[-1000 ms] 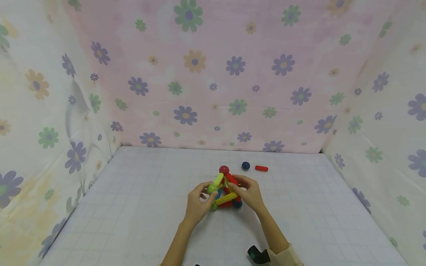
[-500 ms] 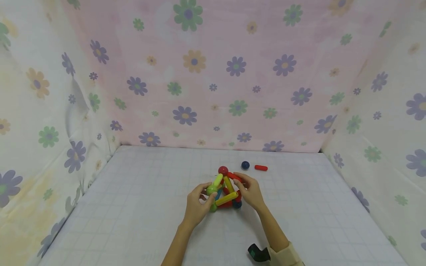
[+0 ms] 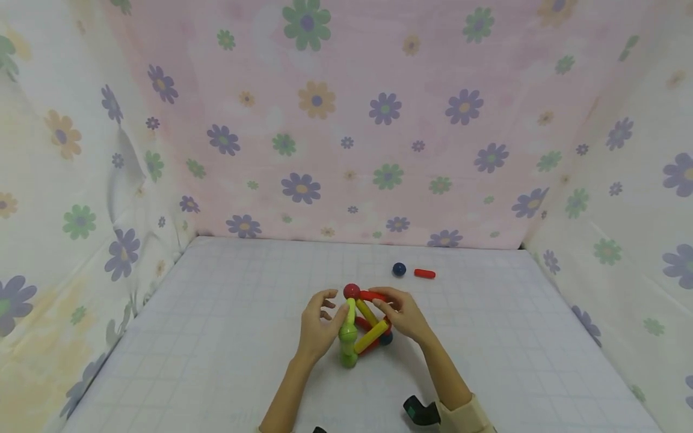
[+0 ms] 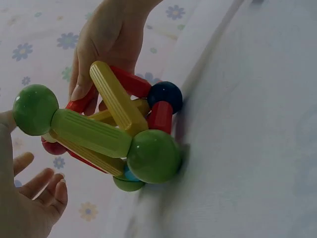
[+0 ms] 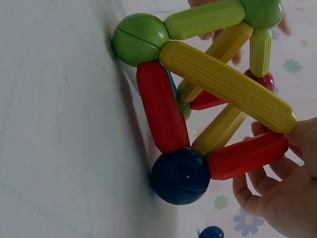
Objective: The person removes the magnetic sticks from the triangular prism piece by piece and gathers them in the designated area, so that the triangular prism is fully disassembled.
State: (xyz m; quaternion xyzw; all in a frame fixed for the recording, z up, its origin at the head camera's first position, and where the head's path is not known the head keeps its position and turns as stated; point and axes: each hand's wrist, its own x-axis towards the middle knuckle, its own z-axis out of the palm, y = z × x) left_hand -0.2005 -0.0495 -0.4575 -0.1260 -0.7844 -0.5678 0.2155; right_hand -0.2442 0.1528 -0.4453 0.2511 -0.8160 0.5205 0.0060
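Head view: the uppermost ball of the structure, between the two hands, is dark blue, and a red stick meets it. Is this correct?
The colour is wrong: the uppermost ball is red, as the head view shows. The rest, the red stick meeting it included, stands.

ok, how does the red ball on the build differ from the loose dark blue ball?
Attachment: the red ball meets a light green rod in the build; the loose dark blue ball touches no rod.
Height: the red ball is up off the table; the dark blue one rests on it.
Place: the red ball is between the hands, the dark blue one beyond them.
Shared: both round and glossy.
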